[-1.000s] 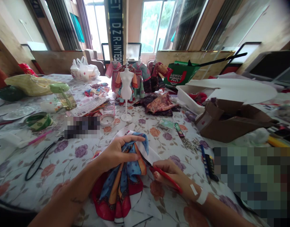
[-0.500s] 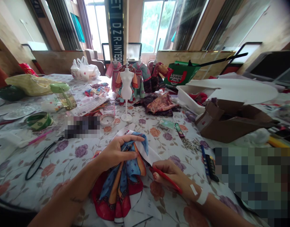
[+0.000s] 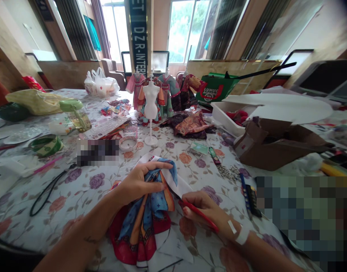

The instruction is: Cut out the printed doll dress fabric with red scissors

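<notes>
My left hand (image 3: pixel 146 179) pinches a pleated piece of printed fabric (image 3: pixel 139 230) in blue, orange and red, gathered at the top and fanning out towards me. White cloth edging (image 3: pixel 179 185) runs from it towards the right. My right hand (image 3: pixel 200 207) is closed around red-handled scissors (image 3: pixel 203 216); the blades point at the white edge and are mostly hidden by fingers and cloth. Straight ahead stands a small white dress form (image 3: pixel 151 100) with nothing on it. Behind it are several small forms dressed in robes (image 3: pixel 167 88).
To the right are a brown cardboard box (image 3: pixel 271 147), a white tray (image 3: pixel 227 122) and scattered small metal pieces (image 3: pixel 229 172). Dark patterned cloth (image 3: pixel 192 126) lies beyond. On the left are a roll of tape (image 3: pixel 129 143), a green-lidded jug (image 3: pixel 75 113) and a black cord (image 3: pixel 45 194).
</notes>
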`<control>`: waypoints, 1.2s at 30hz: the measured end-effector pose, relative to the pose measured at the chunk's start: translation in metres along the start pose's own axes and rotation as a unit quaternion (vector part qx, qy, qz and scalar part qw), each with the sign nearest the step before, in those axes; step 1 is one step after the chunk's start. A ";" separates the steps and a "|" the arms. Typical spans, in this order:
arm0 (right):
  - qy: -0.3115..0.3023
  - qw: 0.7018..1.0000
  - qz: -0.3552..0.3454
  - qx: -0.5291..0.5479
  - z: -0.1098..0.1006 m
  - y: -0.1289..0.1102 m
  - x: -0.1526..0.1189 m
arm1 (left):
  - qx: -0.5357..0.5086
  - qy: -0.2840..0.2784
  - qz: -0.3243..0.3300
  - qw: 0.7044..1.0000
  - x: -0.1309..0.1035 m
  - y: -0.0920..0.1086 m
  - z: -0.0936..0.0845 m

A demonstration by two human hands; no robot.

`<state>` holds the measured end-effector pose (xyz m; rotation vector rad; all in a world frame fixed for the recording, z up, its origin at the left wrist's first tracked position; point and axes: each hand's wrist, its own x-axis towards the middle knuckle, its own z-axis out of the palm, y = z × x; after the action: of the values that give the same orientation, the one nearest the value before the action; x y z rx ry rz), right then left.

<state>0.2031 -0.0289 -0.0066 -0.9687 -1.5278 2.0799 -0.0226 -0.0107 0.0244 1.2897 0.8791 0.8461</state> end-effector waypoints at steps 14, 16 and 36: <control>-0.006 1.000 0.012 0.017 -0.002 0.003 0.001 | 0.001 -0.002 0.008 1.000 0.000 -0.001 -0.001; 0.000 1.000 0.016 0.019 -0.001 0.003 0.001 | 0.001 -0.004 0.001 1.000 0.000 -0.001 -0.001; 0.038 0.999 -0.026 -0.014 -0.001 0.000 0.003 | -0.052 -0.116 -0.063 0.990 -0.001 0.006 -0.015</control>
<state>0.2019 -0.0260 -0.0073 -0.9945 -1.5312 1.9683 -0.0372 -0.0045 0.0289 1.2005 0.7151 0.6204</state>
